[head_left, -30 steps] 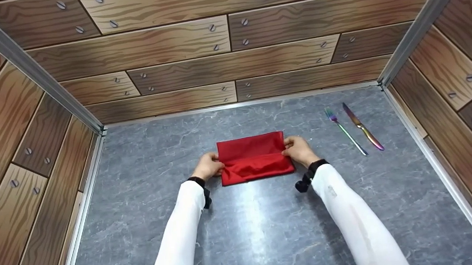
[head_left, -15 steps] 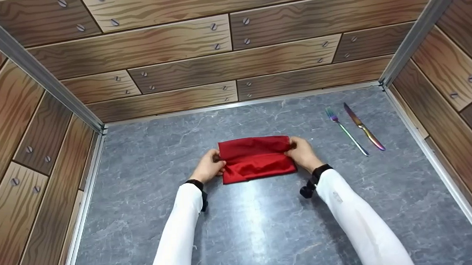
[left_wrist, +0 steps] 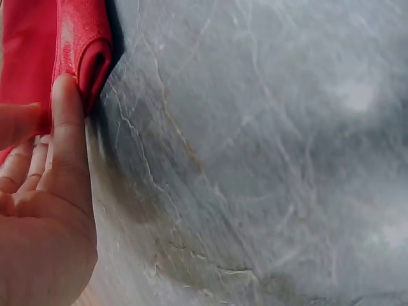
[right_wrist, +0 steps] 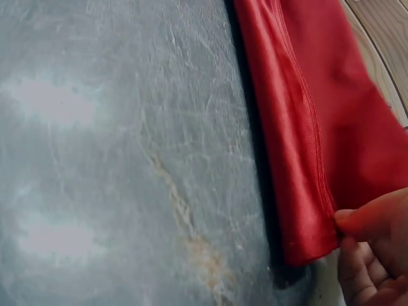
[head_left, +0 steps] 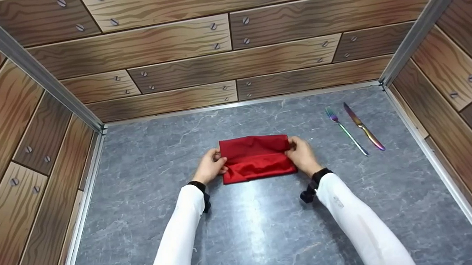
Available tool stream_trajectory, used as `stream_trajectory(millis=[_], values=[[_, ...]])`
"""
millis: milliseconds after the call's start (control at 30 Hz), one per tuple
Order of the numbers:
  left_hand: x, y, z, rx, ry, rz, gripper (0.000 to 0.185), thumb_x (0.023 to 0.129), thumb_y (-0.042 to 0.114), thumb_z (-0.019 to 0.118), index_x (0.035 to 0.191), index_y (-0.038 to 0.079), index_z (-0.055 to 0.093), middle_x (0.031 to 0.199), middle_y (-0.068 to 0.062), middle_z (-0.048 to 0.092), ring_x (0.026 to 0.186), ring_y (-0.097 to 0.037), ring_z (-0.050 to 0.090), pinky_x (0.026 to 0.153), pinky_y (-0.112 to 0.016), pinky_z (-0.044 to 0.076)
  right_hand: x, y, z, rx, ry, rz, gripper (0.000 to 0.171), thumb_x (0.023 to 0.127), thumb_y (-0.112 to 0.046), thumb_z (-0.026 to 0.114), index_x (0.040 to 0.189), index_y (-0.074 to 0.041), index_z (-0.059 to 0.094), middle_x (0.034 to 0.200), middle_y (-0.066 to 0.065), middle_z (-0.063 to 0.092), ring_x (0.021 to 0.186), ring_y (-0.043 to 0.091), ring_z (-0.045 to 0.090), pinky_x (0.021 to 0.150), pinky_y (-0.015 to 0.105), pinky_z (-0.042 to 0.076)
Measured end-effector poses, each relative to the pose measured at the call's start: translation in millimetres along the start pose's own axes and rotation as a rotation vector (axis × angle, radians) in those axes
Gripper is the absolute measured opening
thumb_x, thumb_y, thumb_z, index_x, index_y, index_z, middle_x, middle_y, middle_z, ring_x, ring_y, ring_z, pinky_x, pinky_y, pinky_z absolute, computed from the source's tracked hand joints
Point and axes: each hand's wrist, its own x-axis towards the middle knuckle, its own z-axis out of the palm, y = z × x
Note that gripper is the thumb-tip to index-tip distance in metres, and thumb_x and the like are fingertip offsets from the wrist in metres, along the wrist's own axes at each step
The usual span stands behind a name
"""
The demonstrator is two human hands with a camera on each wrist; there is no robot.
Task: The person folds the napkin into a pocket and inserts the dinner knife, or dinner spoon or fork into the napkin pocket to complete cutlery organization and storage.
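A folded red cloth napkin lies on the grey tabletop, its far layer raised and its near part a glossy fold. At its left end my left hand pinches the far layer between thumb and fingers. My right hand pinches the opposite end. The left wrist view shows the rolled fold end-on, with the left index finger against it. In the right wrist view a stitched hem runs along the near fold, and the right thumb presses at its corner.
A rainbow-coloured fork and a matching table knife lie side by side at the back right. Wood-patterned walls enclose the grey marbled tabletop at the back and both sides.
The far layer's top edge has come down a little toward me and its right end has moved right. My right hand has shifted slightly right, still pinching the napkin.
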Motion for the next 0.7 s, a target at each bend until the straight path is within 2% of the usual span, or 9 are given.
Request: stream_trajectory(millis=[67, 133, 300, 400, 567, 700], values=[[-0.6, 0.6, -0.3, 0.023, -0.003, 0.006, 0.04, 0.102, 0.004, 0.058, 0.142, 0.0, 0.05, 0.111, -0.019, 0.065, 0.069, -0.016, 0.069, 0.064, -0.027, 0.063, 0, -1, 1, 0.02, 0.01, 0.01, 0.03, 0.085, 0.001, 0.072, 0.114, 0.005, 0.066, 0.104, 0.023, 0.069, 0.096, 0.031, 0.065, 0.082, 0.029, 0.049], [-1.6, 0.7, -0.7, 0.04, -0.006, 0.016, 0.039, 0.104, 0.006, 0.056, 0.142, 0.001, 0.051, 0.109, -0.019, 0.064, 0.069, -0.017, 0.07, 0.063, -0.028, 0.064, -1, -2, 1, 0.035, 0.016, 0.017, 0.029, 0.087, -0.004, 0.075, 0.114, 0.004, 0.066, 0.105, 0.022, 0.068, 0.096, 0.029, 0.065, 0.082, 0.027, 0.048], [-1.7, -1.5, -1.4, 0.038, 0.003, 0.022, 0.015, 0.103, 0.001, 0.054, 0.116, -0.004, 0.059, 0.098, -0.018, 0.066, 0.068, -0.015, 0.069, 0.066, -0.028, 0.064, -5, -3, -1, 0.056, 0.016, 0.033, 0.022, 0.091, -0.008, 0.074, 0.11, 0.002, 0.067, 0.102, 0.019, 0.071, 0.078, 0.012, 0.064, 0.072, 0.02, 0.051], [-1.4, -3.6, -2.4, 0.026, 0.016, 0.017, 0.01, 0.102, -0.001, 0.054, 0.108, -0.006, 0.059, 0.096, -0.018, 0.068, 0.071, -0.013, 0.069, 0.07, -0.027, 0.064, -8, -1, -4, 0.1, 0.009, 0.052, 0.018, 0.092, -0.004, 0.071, 0.108, 0.003, 0.067, 0.101, 0.021, 0.073, 0.071, 0.005, 0.063, 0.066, 0.017, 0.053], [-5.2, -5.5, -6.5, 0.016, -0.005, 0.039, 0.016, 0.101, -0.001, 0.053, 0.114, -0.005, 0.06, 0.109, -0.021, 0.067, 0.082, -0.016, 0.072, 0.078, -0.029, 0.064, -13, 4, -8, 0.181, -0.023, 0.053, 0.02, 0.091, 0.004, 0.065, 0.111, 0.004, 0.062, 0.106, 0.025, 0.072, 0.078, 0.014, 0.071, 0.068, 0.019, 0.059], [-8.5, -9.6, -11.0, 0.019, -0.032, 0.09, 0.018, 0.1, -0.003, 0.052, 0.116, -0.003, 0.059, 0.118, -0.021, 0.065, 0.091, -0.02, 0.072, 0.084, -0.033, 0.064, -20, 9, -9, 0.081, -0.022, -0.063, 0.021, 0.087, 0.006, 0.066, 0.107, 0.002, 0.063, 0.105, 0.021, 0.072, 0.093, 0.024, 0.071, 0.081, 0.026, 0.058]])
